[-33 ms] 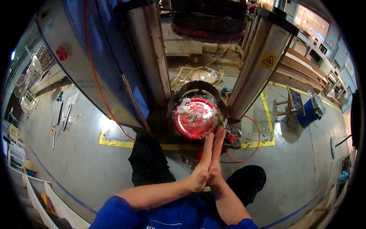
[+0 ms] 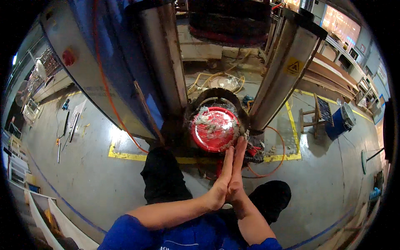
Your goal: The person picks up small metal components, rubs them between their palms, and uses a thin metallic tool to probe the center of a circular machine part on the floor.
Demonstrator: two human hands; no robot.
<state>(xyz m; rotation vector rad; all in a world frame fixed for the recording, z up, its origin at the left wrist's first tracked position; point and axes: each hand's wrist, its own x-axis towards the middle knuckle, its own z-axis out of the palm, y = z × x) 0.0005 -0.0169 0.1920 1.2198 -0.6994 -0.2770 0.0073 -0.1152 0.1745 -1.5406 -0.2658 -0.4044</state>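
While a tall machine with a blue-and-grey cabinet [image 2: 85,68] and two thick silvery metal columns, one at the left [image 2: 168,62] and one at the right [image 2: 275,68], takes up the far side, two bare forearms come out of short blue sleeves at the lower edge and converge before it. The left hand [image 2: 223,179] and right hand [image 2: 236,175] lie flat against each other at the heels, palms facing, fingers straight, unspread and pointing away from the body. No grip shows in either; whether anything thin lies between the palms, I cannot tell. Between the columns, in front of a dark, curved metal-looking band [image 2: 221,92], sits a glossy red round disc-like top with a raised rim [image 2: 211,139]. Its face is streaked and smeared with whitish-grey clumps, thickest toward the upper left. The fingertips reach its lower-right rim; contact is unclear. Lettering on the cabinet is blurred, pale lettering on the shirt is cut off, and a small yellow warning label with a black triangle [image 2: 294,66] marks the right column.
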